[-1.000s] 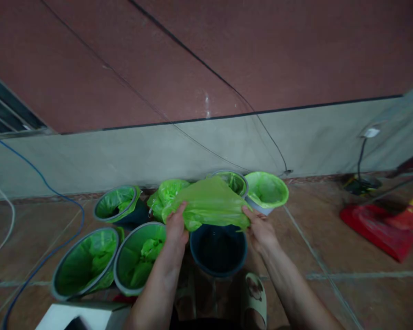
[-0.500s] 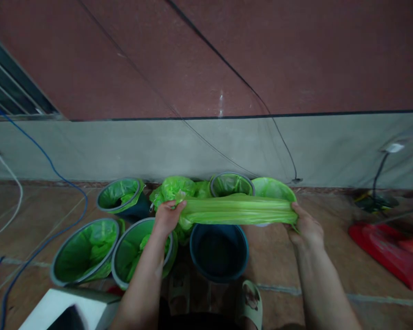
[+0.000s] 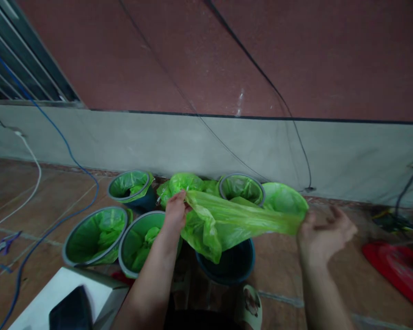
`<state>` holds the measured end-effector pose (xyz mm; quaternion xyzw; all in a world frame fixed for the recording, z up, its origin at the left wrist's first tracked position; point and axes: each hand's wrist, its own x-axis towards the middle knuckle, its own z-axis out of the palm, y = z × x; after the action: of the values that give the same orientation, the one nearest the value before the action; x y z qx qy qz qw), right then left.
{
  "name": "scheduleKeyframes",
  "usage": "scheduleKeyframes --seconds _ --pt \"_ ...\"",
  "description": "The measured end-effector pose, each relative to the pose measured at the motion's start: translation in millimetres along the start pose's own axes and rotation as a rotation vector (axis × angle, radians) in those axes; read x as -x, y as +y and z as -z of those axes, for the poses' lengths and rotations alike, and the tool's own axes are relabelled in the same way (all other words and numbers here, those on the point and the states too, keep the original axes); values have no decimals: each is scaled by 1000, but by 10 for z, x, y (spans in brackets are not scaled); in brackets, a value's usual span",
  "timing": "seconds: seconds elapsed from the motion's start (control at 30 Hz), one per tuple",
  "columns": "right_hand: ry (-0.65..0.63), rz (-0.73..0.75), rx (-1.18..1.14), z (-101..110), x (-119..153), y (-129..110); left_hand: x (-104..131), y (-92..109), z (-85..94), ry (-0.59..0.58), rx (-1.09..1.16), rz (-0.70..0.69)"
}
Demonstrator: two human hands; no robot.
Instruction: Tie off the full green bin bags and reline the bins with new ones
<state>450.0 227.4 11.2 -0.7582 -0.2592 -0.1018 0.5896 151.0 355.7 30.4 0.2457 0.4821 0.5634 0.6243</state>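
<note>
Nearest, at the lower left, a white box (image 3: 37, 298) carries a dark flat object (image 3: 71, 309), and a pale slipper (image 3: 250, 308) shows at the bottom edge, between the forearms. Just beyond it stands a dark blue bin (image 3: 246, 266), its back rim hidden by the green bag (image 3: 241, 222) stretched in the air above it. The left hand (image 3: 176, 211) has thumb and fingers pinched together on one upper corner, from which a loose, crumpled fold hangs down in front of the bin mouth. The bag runs taut and narrow to the right hand (image 3: 325, 231), where it meets the thumb side; the other fingers point away to the right (that hand is blurred, so I cannot tell whether it clamps the film). On the left, two grey-rimmed bins (image 3: 67, 245) lined in green stand side by side, next to the left forearm. Farther back, near the wall, come another lined bin (image 3: 142, 204), a bunched heap of green plastic (image 3: 186, 182), a round lined bin (image 3: 221, 190) and a pale-green-lined bin (image 3: 289, 197) partly behind the bag. Off to the right lies a red plastic object (image 3: 395, 270). Behind everything rises the wall (image 3: 179, 142), grey below and dull red above, crossed by a dark cable (image 3: 249, 56).
</note>
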Motion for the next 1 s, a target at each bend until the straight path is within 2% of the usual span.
scheduleKeyframes --seconds 0.03,0.07,0.1,0.13,0.17,0.23,0.37,0.47,0.53,0.6,0.67,0.7,0.73,0.8,0.9,1.0 --pt "-31 177 10 -18 168 -171 17 -27 -39 -17 11 6" --pt "-187 313 -43 -50 359 -330 33 -53 -77 -36 21 18" --pt "-420 414 -100 -97 561 -467 50 -78 -112 -56 28 35" --pt "-635 476 -128 -154 760 -573 68 -101 -142 -76 33 51" --pt "-769 501 -123 -217 940 -645 86 -122 -169 -92 39 64" --pt "-845 447 -100 -346 1205 -700 127 -159 -208 -124 49 82" --pt "-848 303 -56 -525 1331 -622 213 -228 -265 -224 76 119" --pt "-931 212 -88 -554 1294 -554 243 -283 -307 -279 86 124" --pt "-952 154 -118 -548 1279 -525 228 -322 -327 -271 23 94" --pt "-903 84 -156 -547 1253 -504 196 -358 -333 -210 -117 -12" --pt "-799 -10 -207 -564 1199 -485 176 -391 -325 -154 -275 -160" --pt "-744 -61 -237 -578 1162 -474 183 -407 -317 -162 -343 -223" --pt "-697 -114 -272 -594 1124 -463 207 -422 -310 -205 -399 -267" --pt "-629 -209 -337 -624 1051 -445 307 -456 -300 -366 -494 -320" --pt "-592 -284 -402 -638 989 -446 525 -523 -312 -579 -638 -396" --pt "-638 -305 -505 -607 972 -509 671 -586 -353 -597 -691 -441"
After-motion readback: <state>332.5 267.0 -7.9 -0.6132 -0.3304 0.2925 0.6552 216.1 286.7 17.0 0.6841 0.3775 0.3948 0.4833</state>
